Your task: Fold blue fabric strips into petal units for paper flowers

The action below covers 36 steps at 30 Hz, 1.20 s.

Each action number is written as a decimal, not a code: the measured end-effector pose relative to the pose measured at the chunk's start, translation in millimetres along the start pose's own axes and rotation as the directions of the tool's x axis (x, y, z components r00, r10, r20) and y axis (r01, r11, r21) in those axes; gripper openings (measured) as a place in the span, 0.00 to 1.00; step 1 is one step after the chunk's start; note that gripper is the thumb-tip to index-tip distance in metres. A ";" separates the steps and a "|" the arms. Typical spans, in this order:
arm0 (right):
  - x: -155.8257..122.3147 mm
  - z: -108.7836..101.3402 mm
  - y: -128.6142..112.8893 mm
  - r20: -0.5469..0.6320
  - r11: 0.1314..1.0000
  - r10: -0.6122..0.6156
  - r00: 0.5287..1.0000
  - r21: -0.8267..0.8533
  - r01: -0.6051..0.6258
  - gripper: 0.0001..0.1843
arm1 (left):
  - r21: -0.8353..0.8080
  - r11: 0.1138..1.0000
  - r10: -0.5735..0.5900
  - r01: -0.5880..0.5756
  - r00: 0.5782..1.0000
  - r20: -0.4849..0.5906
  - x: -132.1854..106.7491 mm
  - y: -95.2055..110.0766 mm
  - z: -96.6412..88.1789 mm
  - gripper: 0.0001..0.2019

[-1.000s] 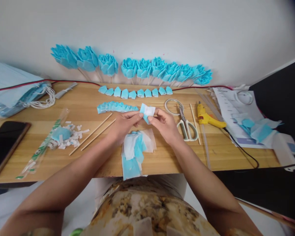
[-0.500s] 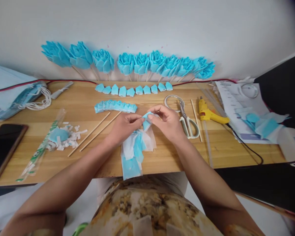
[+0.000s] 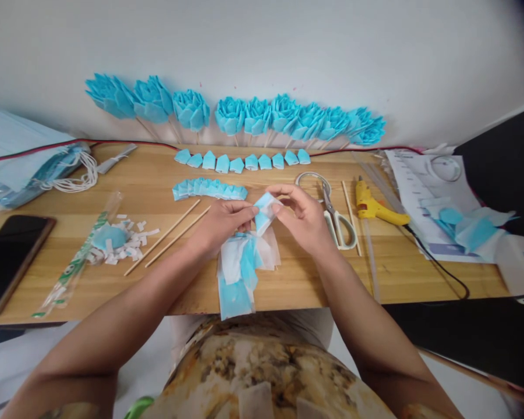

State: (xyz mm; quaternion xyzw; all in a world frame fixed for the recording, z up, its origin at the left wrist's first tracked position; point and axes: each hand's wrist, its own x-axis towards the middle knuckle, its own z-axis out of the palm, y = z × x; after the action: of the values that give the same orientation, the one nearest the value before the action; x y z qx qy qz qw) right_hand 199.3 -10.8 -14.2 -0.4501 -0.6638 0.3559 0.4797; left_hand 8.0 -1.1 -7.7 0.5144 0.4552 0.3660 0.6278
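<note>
Between my two hands is a small blue and white piece of fabric, thin like face-mask cloth. My left hand pinches its left edge, and my right hand grips its right edge with thumb and fingers. Just below my hands lie loose blue and white fabric pieces, overlapping near the table's front edge. Behind my hands sit a tight row of folded blue petals and a spaced row of folded petals.
Blue fabric flowers on sticks lean against the wall. Scissors, a yellow glue gun and its cord are on the right. Wooden sticks, white scraps, a phone and bagged masks are on the left.
The fabric piece between my hands looks more opened out, showing more of its white side. My right hand has shifted slightly right. The whole view has turned slightly.
</note>
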 end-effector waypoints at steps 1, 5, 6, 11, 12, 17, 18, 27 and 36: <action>0.0 0.1 1.6 0.008 0.997 0.052 0.999 0.052 -0.052 0.18 | 0.003 1.000 0.004 -0.004 1.000 0.001 -0.1 -0.7 -0.4 0.14; 0.3 1.6 6.3 0.049 0.976 0.171 0.984 0.131 -0.176 0.25 | 0.055 0.998 0.013 -0.014 1.000 0.015 -0.2 -4.4 -1.7 0.14; 0.3 2.0 6.8 0.061 0.977 0.175 0.983 0.117 -0.181 0.23 | 0.071 0.997 0.015 -0.017 1.000 0.022 -0.2 -5.4 -1.6 0.15; 0.5 3.8 4.5 0.058 0.987 0.148 0.987 0.053 -0.151 0.05 | 0.109 0.994 -0.006 0.002 0.999 0.036 -0.5 -8.8 0.5 0.15; 0.5 4.2 3.2 0.044 0.989 0.139 0.989 0.037 -0.140 0.04 | 0.111 0.994 -0.008 0.004 0.999 0.038 -0.4 -9.4 0.7 0.15; -0.1 6.3 -3.8 -0.030 0.996 0.035 0.999 -0.076 -0.037 0.01 | 0.086 0.996 0.002 -0.005 0.999 0.044 0.5 -10.8 -0.2 0.15; -0.3 6.5 -4.7 -0.045 0.995 0.012 0.999 -0.099 -0.016 0.00 | 0.080 0.997 0.004 -0.007 0.999 0.043 0.9 -10.1 -0.5 0.15; 0.5 2.0 -2.8 -0.029 0.930 -0.266 0.963 -0.269 0.249 0.10 | -0.060 0.998 -0.008 0.011 0.998 0.066 3.0 -0.1 -0.8 0.16; 0.1 1.2 -2.3 -0.030 0.924 -0.285 0.958 -0.273 0.266 0.14 | -0.115 0.993 0.008 0.003 0.996 0.094 1.9 0.6 -2.2 0.19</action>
State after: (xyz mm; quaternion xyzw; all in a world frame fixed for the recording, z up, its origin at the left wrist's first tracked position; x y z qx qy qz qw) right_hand 197.5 -11.6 -12.4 -0.4247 -0.7452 0.1768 0.4827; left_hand 6.5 1.4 -7.6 0.4946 0.4026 0.3680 0.6767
